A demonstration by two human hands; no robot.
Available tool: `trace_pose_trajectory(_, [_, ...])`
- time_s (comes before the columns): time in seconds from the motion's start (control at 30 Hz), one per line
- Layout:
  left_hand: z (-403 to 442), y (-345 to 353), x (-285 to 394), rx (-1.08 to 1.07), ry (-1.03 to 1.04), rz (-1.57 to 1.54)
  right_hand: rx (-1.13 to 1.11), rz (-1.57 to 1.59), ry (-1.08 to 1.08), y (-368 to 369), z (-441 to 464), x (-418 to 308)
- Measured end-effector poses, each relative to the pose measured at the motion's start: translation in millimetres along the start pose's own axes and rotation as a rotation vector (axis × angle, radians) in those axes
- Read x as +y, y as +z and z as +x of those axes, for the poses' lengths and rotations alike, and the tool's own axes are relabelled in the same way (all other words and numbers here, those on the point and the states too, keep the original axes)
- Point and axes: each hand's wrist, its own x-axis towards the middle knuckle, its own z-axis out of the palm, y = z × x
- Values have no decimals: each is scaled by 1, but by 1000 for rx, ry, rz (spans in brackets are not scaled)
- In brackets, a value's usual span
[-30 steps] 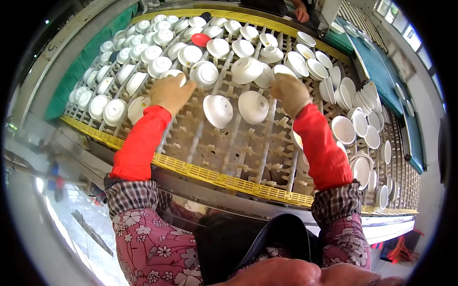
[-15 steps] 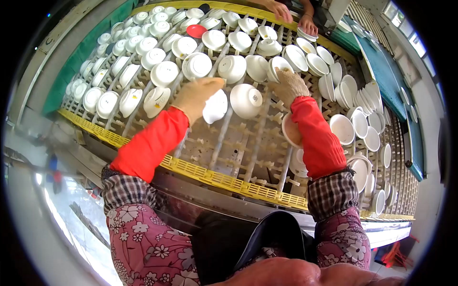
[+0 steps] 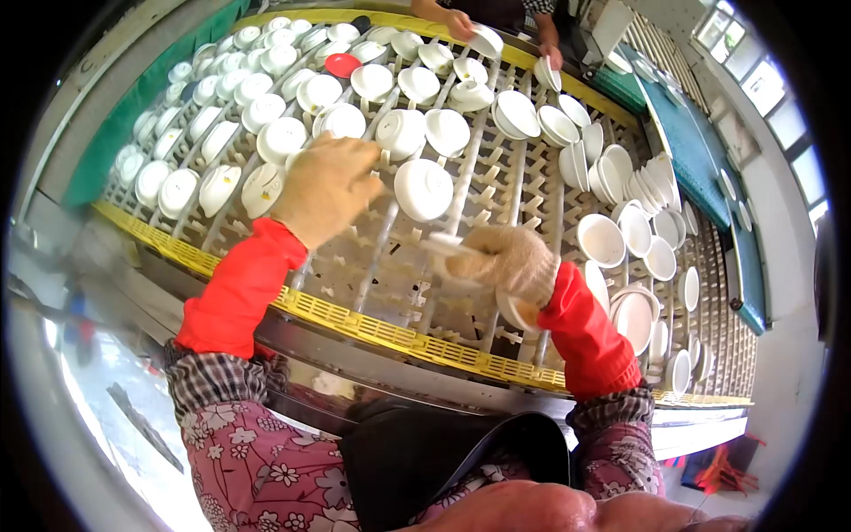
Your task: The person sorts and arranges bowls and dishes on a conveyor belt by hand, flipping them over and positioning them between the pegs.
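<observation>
My left hand [image 3: 330, 188], in a tan glove, reaches over white bowls at the middle left of the rack. Its fingers are bent and apart, with nothing visible in them; a bowl [image 3: 339, 121] lies just beyond. My right hand [image 3: 512, 262], in a knit glove, is closed on a white bowl [image 3: 445, 245], seen nearly edge-on and blurred. A single upturned bowl [image 3: 424, 190] sits between my hands. Under my right wrist another bowl [image 3: 517, 310] is partly hidden. The pegged rack [image 3: 399, 266] lies beneath both hands.
Upturned white bowls [image 3: 253, 88] crowd the left, with a red bowl [image 3: 342, 65] among them. Tilted dishes [image 3: 601, 240] stand along the right. A yellow edge strip [image 3: 408, 339] borders the near side. Across the rack, a co-worker's hands [image 3: 459, 25] hold dishes; a teal belt [image 3: 709, 164] runs at right.
My right hand has drawn back toward me with a bowl taken from the middle row. My left hand has shifted left, and the white bowl beside it no longer shows. The co-worker has lifted a dish.
</observation>
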Motion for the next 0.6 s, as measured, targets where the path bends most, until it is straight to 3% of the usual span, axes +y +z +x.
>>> trace_pose_trajectory(0.03, [2, 5, 11, -40, 88, 7, -48, 0, 7, 2, -8, -7])
trace_pose_trajectory(0.1, [-2, 10, 22, -169, 170, 26, -218, 334, -53, 9, -9, 2])
trace_pose_trajectory(0.2, [-12, 19, 31, -390, 142, 92, -196, 75, -28, -4, -19, -11])
trace_pose_trajectory(0.23, [-15, 21, 33, -434, 135, 128, -97, 65, -123, -2, -19, 4])
trace_pose_trajectory(0.27, [-18, 22, 36, -482, 130, 164, -20, -131, -389, -11, -9, 21])
trace_pose_trajectory(0.33, [-18, 23, 42, -521, 158, 133, 377, -617, -866, -29, 10, 43])
trace_pose_trajectory(0.4, [-17, 19, 54, -534, 230, 101, 632, -558, -855, -43, 11, 36])
trace_pose_trajectory(0.43, [-17, 15, 63, -530, 290, 86, 681, -428, -726, -50, 10, 28])
trace_pose_trajectory(0.5, [-22, 21, 75, -482, 435, 56, 700, -427, -638, -70, 28, 41])
trace_pose_trajectory(0.6, [-27, 39, 82, -365, 694, 63, 680, -108, -385, -75, 44, 100])
